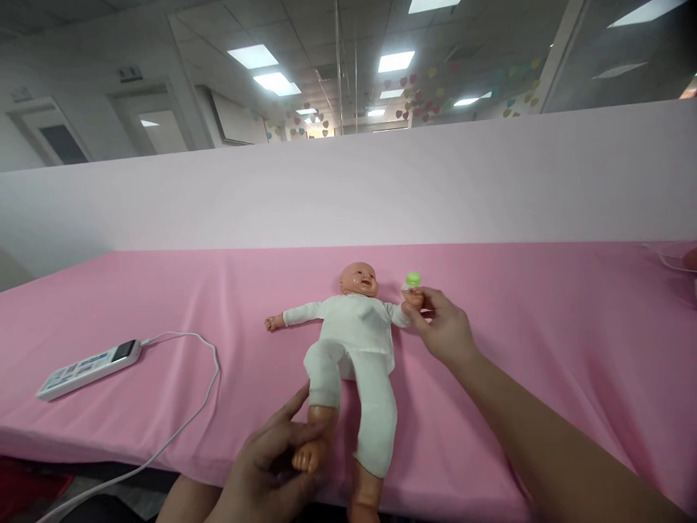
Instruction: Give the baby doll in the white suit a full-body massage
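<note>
A baby doll (pixel 359 327) in a white top and white trousers lies on its back on a pink cloth (pixel 490 283), head away from me. My left hand (pixel 272 454) is closed around the doll's lower leg and foot on the left side of the view. With thumb and fingers, my right hand (pixel 443 323) pinches the doll's hand on the right side. Just behind that doll hand shows a small item with a green top (pixel 413 279); its lower part is partly hidden, and I cannot tell whether my fingers touch it.
A white power strip (pixel 90 369) lies at the left, its white cable (pixel 215 363) looping over the table's front edge. A low white partition (pixel 348 192) stands behind the cloth. At the far right edge, part of another person's hand (pixel 690 259) shows near a thin cord.
</note>
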Demonstrator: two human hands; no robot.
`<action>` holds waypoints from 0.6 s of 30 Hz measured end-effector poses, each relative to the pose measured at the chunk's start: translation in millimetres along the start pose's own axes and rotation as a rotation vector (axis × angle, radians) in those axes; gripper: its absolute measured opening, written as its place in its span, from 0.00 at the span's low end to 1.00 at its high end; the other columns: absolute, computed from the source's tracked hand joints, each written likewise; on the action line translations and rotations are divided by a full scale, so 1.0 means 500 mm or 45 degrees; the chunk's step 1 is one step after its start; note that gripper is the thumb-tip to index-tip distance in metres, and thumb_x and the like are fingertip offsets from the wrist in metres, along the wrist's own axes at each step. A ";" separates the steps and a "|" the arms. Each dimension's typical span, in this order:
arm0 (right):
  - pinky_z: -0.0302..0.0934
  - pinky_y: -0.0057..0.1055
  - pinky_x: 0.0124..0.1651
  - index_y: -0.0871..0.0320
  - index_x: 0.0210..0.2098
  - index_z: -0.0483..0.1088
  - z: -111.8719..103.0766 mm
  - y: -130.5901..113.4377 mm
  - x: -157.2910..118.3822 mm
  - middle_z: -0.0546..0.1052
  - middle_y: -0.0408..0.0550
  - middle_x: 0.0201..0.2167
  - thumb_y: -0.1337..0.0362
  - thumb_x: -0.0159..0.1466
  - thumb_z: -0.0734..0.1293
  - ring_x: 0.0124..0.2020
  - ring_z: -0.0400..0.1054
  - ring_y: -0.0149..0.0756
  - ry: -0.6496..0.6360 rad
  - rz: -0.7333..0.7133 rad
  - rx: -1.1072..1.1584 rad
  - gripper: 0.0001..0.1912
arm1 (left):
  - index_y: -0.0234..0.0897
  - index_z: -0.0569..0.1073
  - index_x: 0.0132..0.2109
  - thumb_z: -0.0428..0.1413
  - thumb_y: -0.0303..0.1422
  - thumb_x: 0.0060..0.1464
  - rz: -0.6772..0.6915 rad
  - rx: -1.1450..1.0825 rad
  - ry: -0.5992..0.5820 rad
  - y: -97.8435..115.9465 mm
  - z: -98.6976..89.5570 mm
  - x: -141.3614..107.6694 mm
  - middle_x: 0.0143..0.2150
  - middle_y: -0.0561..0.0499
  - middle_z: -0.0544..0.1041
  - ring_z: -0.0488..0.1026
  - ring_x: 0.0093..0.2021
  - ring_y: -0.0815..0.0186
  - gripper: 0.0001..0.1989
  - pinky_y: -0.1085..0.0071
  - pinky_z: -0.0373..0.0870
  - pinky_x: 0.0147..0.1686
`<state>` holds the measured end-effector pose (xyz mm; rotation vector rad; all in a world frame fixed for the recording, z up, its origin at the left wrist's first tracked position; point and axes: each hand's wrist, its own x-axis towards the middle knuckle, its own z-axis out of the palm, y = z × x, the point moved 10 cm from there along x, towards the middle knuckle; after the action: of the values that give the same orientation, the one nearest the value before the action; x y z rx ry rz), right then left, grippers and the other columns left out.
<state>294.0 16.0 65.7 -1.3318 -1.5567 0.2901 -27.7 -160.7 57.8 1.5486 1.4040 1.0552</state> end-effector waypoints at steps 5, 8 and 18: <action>0.71 0.44 0.50 0.50 0.50 0.77 0.084 -0.143 -0.070 0.81 0.49 0.46 0.67 0.67 0.67 0.47 0.74 0.45 -0.260 -0.634 -0.094 0.13 | 0.44 0.85 0.47 0.67 0.32 0.51 0.249 -0.023 0.000 0.048 0.031 0.083 0.65 0.42 0.74 0.57 0.73 0.41 0.14 0.49 0.69 0.64; 0.69 0.46 0.50 0.51 0.46 0.78 0.117 -0.161 -0.094 0.81 0.50 0.44 0.73 0.66 0.66 0.46 0.73 0.46 -0.368 -0.789 -0.140 0.15 | 0.44 0.84 0.50 0.67 0.31 0.52 0.262 -0.072 -0.016 0.036 0.047 0.129 0.67 0.44 0.73 0.57 0.73 0.45 0.17 0.48 0.63 0.68; 0.71 0.36 0.43 0.49 0.54 0.72 0.028 0.028 0.000 0.81 0.46 0.47 0.54 0.64 0.71 0.43 0.76 0.41 -0.036 0.077 0.249 0.20 | 0.46 0.84 0.50 0.67 0.35 0.52 0.123 -0.177 0.061 -0.007 0.018 0.035 0.73 0.46 0.65 0.65 0.69 0.43 0.17 0.53 0.72 0.61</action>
<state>291.0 26.8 49.5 -1.2270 -1.4728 0.4877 -19.9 -143.1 52.5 1.5110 1.2698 1.2296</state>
